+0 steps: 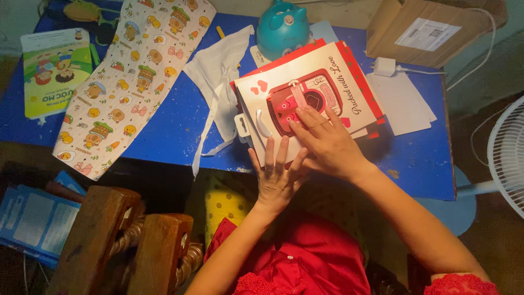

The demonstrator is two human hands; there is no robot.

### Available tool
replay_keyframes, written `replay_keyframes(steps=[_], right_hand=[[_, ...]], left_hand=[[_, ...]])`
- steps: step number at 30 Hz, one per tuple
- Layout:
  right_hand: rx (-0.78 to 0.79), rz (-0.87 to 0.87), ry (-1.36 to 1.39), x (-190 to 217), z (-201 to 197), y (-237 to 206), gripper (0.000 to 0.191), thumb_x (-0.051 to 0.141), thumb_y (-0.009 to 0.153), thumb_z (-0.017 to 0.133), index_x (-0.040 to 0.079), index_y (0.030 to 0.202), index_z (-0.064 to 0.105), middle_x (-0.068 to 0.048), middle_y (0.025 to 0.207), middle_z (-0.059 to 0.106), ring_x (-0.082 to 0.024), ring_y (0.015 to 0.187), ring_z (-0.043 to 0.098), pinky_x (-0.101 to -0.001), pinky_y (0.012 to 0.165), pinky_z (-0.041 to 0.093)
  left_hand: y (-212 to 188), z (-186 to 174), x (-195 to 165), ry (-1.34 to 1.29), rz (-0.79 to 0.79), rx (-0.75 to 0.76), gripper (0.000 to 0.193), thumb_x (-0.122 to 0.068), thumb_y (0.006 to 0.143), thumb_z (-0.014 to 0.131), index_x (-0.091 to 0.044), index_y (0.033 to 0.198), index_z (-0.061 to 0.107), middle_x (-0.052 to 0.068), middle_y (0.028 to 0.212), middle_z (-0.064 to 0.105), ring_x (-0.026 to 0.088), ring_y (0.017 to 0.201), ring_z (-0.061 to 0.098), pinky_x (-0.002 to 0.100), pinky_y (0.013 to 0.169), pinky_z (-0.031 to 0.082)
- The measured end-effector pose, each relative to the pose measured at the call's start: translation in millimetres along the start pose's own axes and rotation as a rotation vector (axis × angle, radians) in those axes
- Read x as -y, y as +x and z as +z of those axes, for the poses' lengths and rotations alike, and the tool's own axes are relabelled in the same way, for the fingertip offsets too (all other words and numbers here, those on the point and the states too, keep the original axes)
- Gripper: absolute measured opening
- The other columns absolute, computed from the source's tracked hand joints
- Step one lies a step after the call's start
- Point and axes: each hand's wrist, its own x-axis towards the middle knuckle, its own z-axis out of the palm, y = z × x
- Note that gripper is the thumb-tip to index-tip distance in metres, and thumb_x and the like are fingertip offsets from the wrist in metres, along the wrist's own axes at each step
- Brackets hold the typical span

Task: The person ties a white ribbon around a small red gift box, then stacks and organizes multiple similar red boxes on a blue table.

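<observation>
A stack of flat paper gift bags [305, 93], white with a red suitcase picture and small hearts, lies on the blue table [180, 125]. My right hand [327, 142] lies flat on the top bag, fingers spread over the picture. My left hand [277, 177] rests at the table's near edge, fingers apart, tips touching the bag's lower edge and the right hand. Neither hand grips anything.
A patterned cartoon cloth [131, 71] lies left, a white cloth [221, 82] beside the bags. Behind them stand a teal round pot [281, 30], a cardboard box [431, 27], a charger [385, 66] and white papers [404, 101]. A children's book [54, 71] is far left, a fan [507, 153] right, a wooden chair [125, 240] below.
</observation>
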Motion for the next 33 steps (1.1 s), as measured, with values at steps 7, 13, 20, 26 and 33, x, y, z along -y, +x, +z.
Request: replay_keyframes(steps=[7, 13, 20, 26, 33], right_hand=[[0.010, 0.052, -0.015, 3, 7, 4, 0.084, 0.036, 0.075, 0.082, 0.006, 0.147, 0.050, -0.020, 0.156, 0.045, -0.037, 0.147, 0.039, -0.0583, 0.121, 0.026], [0.031, 0.082, -0.005, 9, 9, 10, 0.088, 0.036, 0.072, 0.083, 0.006, 0.147, 0.049, -0.021, 0.156, 0.043, -0.037, 0.148, 0.038, -0.0583, 0.121, 0.024], [-0.009, 0.094, 0.044, 21, 14, 29, 0.097, 0.048, 0.066, 0.087, 0.004, 0.145, 0.050, -0.024, 0.153, 0.045, -0.039, 0.144, 0.041, -0.0585, 0.118, 0.028], [-0.007, 0.077, 0.097, 14, 3, 36, 0.089, 0.043, 0.065, 0.088, 0.004, 0.139, 0.056, -0.024, 0.147, 0.050, -0.039, 0.135, 0.050, -0.0539, 0.114, 0.035], [-0.034, 0.006, 0.092, 4, -3, 40, 0.077, 0.041, 0.072, 0.086, 0.003, 0.134, 0.059, -0.023, 0.142, 0.056, -0.038, 0.134, 0.054, -0.0505, 0.113, 0.041]], left_hand=[[4, -1, 9, 0.063, -0.029, 0.038, 0.078, -0.044, 0.095, 0.076, -0.029, 0.161, 0.036, 0.008, 0.167, 0.027, 0.039, 0.157, 0.019, 0.076, 0.122, 0.011], [8, -13, 24, 0.010, -0.011, 0.066, 0.086, -0.042, 0.089, 0.081, -0.030, 0.161, 0.037, 0.006, 0.168, 0.026, 0.036, 0.158, 0.019, 0.075, 0.123, 0.010], [19, -29, 59, 0.054, 0.008, 0.196, 0.104, -0.034, 0.072, 0.088, -0.028, 0.161, 0.034, 0.004, 0.167, 0.025, 0.036, 0.158, 0.018, 0.075, 0.123, 0.008], [21, -43, 59, -0.196, -0.042, 0.133, 0.116, -0.046, 0.072, 0.090, -0.021, 0.161, 0.021, 0.018, 0.166, 0.019, 0.045, 0.155, 0.016, 0.075, 0.121, 0.006], [7, -33, 50, -0.232, -0.115, -0.116, 0.106, -0.040, 0.084, 0.089, -0.018, 0.162, 0.021, 0.021, 0.167, 0.019, 0.048, 0.156, 0.019, 0.071, 0.125, 0.013]])
